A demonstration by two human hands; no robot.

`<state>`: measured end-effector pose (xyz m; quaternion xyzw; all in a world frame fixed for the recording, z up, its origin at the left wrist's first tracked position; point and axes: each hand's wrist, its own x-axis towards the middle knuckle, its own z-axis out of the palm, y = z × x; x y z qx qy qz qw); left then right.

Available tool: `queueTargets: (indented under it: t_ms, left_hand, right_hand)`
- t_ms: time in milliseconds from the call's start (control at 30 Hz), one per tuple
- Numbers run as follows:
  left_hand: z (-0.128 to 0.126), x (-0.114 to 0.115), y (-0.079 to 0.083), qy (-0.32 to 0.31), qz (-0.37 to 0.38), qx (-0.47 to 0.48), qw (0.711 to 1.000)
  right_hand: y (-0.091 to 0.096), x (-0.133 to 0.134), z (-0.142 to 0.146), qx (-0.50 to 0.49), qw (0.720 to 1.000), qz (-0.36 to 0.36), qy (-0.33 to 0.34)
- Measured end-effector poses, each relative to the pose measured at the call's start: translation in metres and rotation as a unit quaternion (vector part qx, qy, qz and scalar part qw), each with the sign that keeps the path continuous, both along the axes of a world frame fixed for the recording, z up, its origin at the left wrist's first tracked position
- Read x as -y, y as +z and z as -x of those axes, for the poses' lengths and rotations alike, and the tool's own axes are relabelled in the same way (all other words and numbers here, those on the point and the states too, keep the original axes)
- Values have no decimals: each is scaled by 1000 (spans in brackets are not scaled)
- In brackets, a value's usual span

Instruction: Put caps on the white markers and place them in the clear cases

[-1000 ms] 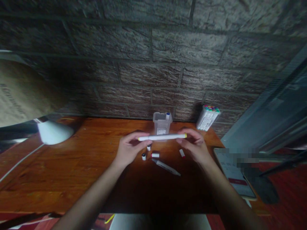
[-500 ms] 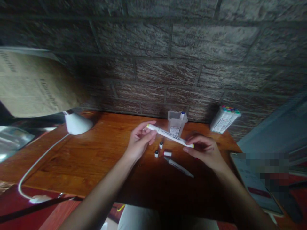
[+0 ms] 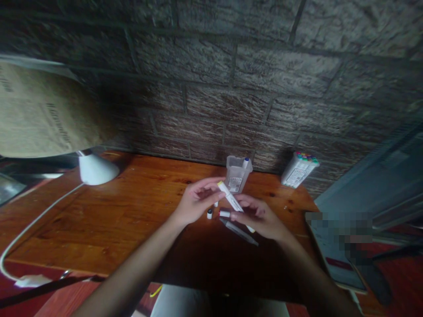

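Observation:
A white marker with yellow ends [image 3: 233, 202] slants between my two hands above the desk. My left hand [image 3: 194, 201] pinches it near its upper yellow end. Lower down, my right hand [image 3: 261, 216] grips its body, and the lower yellow end shows below the fingers. Under the hands lies a grey-white marker without caps [image 3: 242, 233]. Near its tip are a white cap with a red edge [image 3: 224, 214], an upright dark-topped cap [image 3: 209, 214] and a third cap [image 3: 216, 204], partly hidden by my left hand. Behind stands a clear plastic box [image 3: 234, 164] holding a blue-ended marker [image 3: 246, 163].
A box full of colourful-ended markers [image 3: 299, 171] stands at the back right. A white lamp base [image 3: 97, 169] with a paper-like shade [image 3: 49, 110] and cord is on the left. A tablet-like device [image 3: 343, 264] lies at the right edge. The brick wall rises behind the desk.
The yellow-ended marker has tilted more steeply. My right hand has moved left and down, from its lower end onto its body. The view has shifted slightly right.

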<state>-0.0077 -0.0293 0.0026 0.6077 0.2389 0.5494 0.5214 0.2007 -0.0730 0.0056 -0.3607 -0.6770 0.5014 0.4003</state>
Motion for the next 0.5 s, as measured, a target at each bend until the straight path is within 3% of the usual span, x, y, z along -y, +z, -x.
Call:
queueTargets:
  t_ms: [100,200,300,400,500]
  left_hand:
    - [-1,-1,1,5,-15,-18,1000]
    - [2,-6,2,67,-20,-6,998]
    - [6,-13,1,141,5,22,990]
    - [12,-20,0,189,26,44,981]
    - [14,-24,-1,203,33,54,977]
  right_hand:
    - [-2,-5,-4,2,999,-24,-29]
    - [7,-17,-11,-70,986,-39,-146]
    - [33,-35,-19,-136,953,-87,-255]
    - [66,-56,-26,-149,931,-142,-301]
    - [83,-76,-29,-87,929,-186,-308]
